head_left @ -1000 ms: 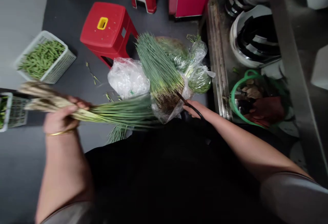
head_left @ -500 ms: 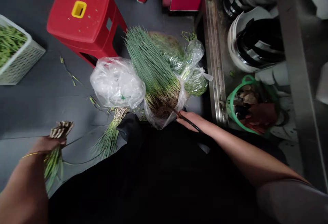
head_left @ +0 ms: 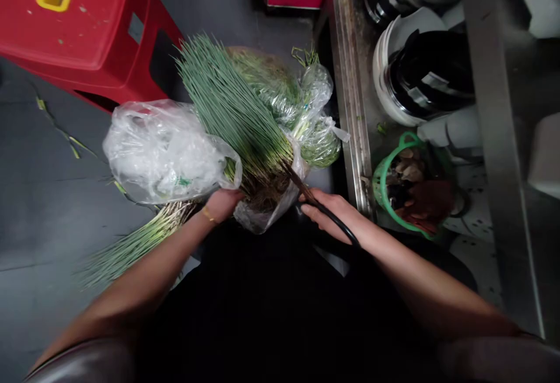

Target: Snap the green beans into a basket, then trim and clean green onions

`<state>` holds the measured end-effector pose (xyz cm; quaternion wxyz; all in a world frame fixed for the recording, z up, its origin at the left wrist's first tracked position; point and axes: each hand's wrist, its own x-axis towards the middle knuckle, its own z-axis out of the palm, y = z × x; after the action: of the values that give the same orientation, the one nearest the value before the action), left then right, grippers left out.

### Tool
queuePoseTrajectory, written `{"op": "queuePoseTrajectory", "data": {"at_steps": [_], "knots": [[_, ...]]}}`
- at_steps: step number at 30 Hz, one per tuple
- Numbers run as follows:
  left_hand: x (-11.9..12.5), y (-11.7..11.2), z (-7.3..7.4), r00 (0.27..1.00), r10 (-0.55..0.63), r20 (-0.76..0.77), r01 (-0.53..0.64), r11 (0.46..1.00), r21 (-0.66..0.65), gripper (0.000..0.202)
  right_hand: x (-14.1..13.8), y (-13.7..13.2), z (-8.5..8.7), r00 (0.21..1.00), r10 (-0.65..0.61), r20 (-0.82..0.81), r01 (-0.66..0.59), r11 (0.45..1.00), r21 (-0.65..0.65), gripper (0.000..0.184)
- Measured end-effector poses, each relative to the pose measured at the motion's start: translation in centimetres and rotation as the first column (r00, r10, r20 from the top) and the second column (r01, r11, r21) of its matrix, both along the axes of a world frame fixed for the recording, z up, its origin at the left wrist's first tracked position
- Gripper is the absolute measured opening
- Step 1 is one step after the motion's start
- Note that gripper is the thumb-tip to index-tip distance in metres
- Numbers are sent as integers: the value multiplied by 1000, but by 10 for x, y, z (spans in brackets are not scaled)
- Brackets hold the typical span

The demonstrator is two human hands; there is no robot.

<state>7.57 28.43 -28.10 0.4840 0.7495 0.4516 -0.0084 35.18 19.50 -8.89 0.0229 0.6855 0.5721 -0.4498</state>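
right hand point(head_left: 326, 213) gripping dark cutting tool point(head_left: 300, 183), nearly closed. left hand point(head_left: 224, 203) sitting beside roots point(head_left: 263, 193), fingertips hiding, cannot tell openness or hold. green bunch point(head_left: 236, 114) lying beyond hands, roots in clear bag point(head_left: 254, 220). tool crossing bag; slipping could be tearing it.

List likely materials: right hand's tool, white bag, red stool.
Tool: dull, probably metal, judging by its slim brownish end; black handle may be plastic or coated.
Bag: thin plastic film, glossy, given its see-through crinkles.
Stool: likely moulded plastic, satin, from its even red and rounded edges.
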Motion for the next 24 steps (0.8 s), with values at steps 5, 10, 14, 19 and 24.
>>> {"op": "queuePoseTrajectory", "data": {"at_steps": [5, 10, 14, 19, 24], "knots": [[93, 24, -53, 947, -322, 0, 315, 927, 204, 26, 7, 6, 0, 1000, 13, -23, -13, 1000, 5, 30], [101, 26, -83, 876, -412, -250, 482, 759, 438, 35, 14, 15, -1, 998, 51, 27, -50, 999, -21, 31], [96, 26, -77, 842, -461, -280, 539, 712, 451, 26, 19, 15, 0, 1000, 27, 5, -27, 999, -16, 29], [84, 44, -29, 769, -590, -246, 617, 584, 528, 18, 23, 6, 7, 997, -38, -68, 44, 994, 98, 27], [69, 68, 56, 835, -541, -104, 512, 692, 509, 27, 37, 0, 12, 980, -117, -163, 149, 969, 199, 25]]}}
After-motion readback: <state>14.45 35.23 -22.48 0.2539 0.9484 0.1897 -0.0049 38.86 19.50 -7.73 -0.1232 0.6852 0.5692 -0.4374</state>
